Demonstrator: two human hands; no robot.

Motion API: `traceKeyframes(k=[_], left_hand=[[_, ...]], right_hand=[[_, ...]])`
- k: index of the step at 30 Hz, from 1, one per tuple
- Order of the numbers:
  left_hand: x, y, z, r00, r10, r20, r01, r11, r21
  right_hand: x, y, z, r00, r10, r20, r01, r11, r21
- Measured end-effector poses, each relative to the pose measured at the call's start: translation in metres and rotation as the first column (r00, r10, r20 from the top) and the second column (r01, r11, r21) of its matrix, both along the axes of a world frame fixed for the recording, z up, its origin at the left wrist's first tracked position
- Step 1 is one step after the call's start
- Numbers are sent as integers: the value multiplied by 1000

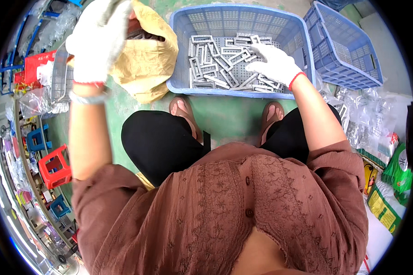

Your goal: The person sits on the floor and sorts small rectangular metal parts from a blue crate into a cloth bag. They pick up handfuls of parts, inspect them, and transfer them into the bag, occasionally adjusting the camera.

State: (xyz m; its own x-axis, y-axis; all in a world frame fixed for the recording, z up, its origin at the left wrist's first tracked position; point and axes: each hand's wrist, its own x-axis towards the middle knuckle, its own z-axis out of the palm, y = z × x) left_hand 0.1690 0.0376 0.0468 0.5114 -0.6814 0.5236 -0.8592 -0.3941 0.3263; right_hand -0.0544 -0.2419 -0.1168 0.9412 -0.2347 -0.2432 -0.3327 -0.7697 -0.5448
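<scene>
A blue plastic crate (241, 93) stands in front of my feet, holding several grey rectangular metal frames (229, 59) in a loose heap. Over the right part of the heap is my right hand (275, 64), in a white glove with a red cuff. Its thumb and fingers are apart, with nothing visible between them. My left hand (98, 41), gloved the same way, is raised beside a yellow woven sack (147, 64). Motion blurs its fingers, and the top edge partly cuts them off. Inside the sack's open mouth, dark and reddish contents show only partly.
Another blue crate (348, 50) sits tilted at the far right. Clear plastic bags (367, 110) lie along the right side. To the left are a red stool (55, 167), a blue stool (37, 139), a grey basket (62, 75) and cluttered shelves.
</scene>
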Motion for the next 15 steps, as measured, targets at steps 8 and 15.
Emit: traceKeyframes(k=[8,15], left_hand=[[-99,-14,-87,996,5,-87,-20,985,-174],[-95,-6,-61,982,0,-187,0,1000,4]], right_hand=[[75,17,-49,839,329,-434,-426,893,-147],[143,37,-204,690,434,-580,-485,871,75]])
